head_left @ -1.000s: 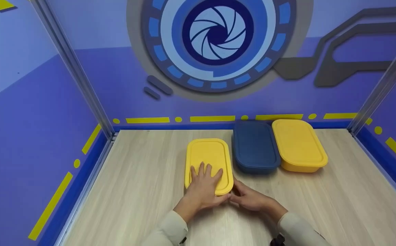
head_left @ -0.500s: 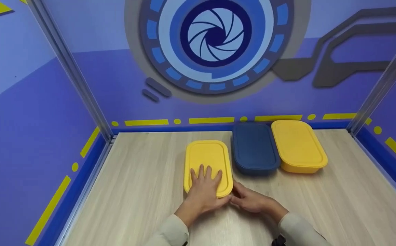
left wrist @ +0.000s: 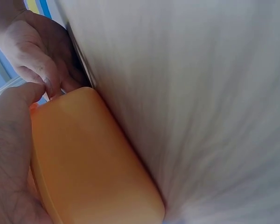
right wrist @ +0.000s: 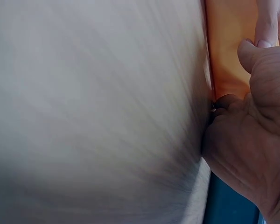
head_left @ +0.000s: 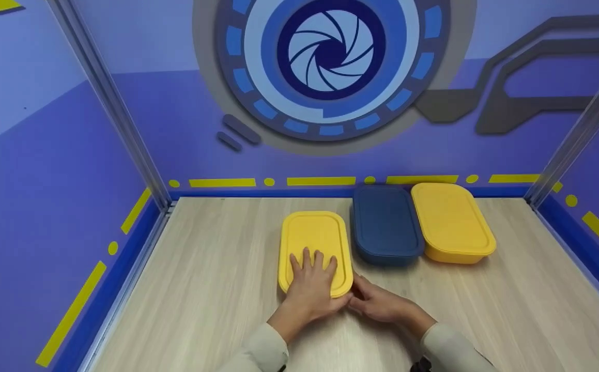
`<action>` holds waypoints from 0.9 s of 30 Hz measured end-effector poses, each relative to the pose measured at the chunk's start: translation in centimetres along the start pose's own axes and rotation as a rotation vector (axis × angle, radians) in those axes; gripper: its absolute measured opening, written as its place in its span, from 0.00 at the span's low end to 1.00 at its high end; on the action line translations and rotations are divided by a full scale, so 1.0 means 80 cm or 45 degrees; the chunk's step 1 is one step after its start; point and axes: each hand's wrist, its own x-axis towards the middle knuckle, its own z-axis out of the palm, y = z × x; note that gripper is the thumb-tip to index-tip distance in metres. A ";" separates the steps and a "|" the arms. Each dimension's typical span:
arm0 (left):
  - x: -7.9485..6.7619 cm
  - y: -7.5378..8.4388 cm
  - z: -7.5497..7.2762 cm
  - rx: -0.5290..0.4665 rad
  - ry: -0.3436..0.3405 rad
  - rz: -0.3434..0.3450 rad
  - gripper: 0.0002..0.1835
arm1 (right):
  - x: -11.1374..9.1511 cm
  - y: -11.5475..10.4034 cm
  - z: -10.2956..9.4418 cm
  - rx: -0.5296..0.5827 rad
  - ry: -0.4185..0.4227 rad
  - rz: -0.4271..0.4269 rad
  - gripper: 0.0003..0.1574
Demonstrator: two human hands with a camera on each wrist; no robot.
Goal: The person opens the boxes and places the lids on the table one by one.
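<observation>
A lidded yellow lunch box (head_left: 313, 230) lies flat on the table, its long side pointing away from me. My left hand (head_left: 310, 290) rests on the near half of the lid with fingers spread, its thumb at the near edge. At the near right corner, my right hand (head_left: 381, 304) holds the box between thumb and fingers; the two thumbs are close together. In the left wrist view, the box's smooth near wall (left wrist: 98, 158) shows, with the right hand (left wrist: 42, 51) at its corner. The right fingertips are partly hidden in the right wrist view.
A dark blue lidded box (head_left: 388, 222) stands right of the yellow one, close to the back wall. Beside it is a second yellow lidded box (head_left: 453, 219). Blue printed panels (head_left: 278, 165) with metal corner posts surround the wooden table (head_left: 211, 279).
The left hand has shifted very slightly on the lid. The right hand and all the boxes stay in place; the head view sways a little.
</observation>
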 end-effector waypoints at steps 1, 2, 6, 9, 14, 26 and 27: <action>0.000 0.000 0.000 0.012 0.001 -0.001 0.49 | 0.000 0.000 0.000 0.005 0.000 0.007 0.54; -0.001 0.001 0.000 0.024 0.003 -0.001 0.49 | 0.001 0.000 0.001 0.009 -0.002 0.012 0.54; -0.002 0.004 -0.001 0.047 0.025 0.008 0.47 | 0.002 0.000 0.001 0.031 -0.008 0.007 0.54; -0.002 0.006 0.000 0.064 0.044 0.011 0.47 | 0.001 0.000 0.001 0.030 0.000 0.003 0.54; -0.002 0.007 -0.001 0.073 0.061 0.019 0.47 | 0.000 0.001 0.002 0.003 0.013 0.018 0.54; -0.002 0.005 -0.006 0.028 0.012 0.022 0.47 | 0.002 0.000 -0.001 -0.009 -0.002 0.049 0.55; -0.002 0.005 -0.007 0.010 0.011 0.024 0.47 | 0.002 0.001 -0.001 0.005 -0.007 0.046 0.55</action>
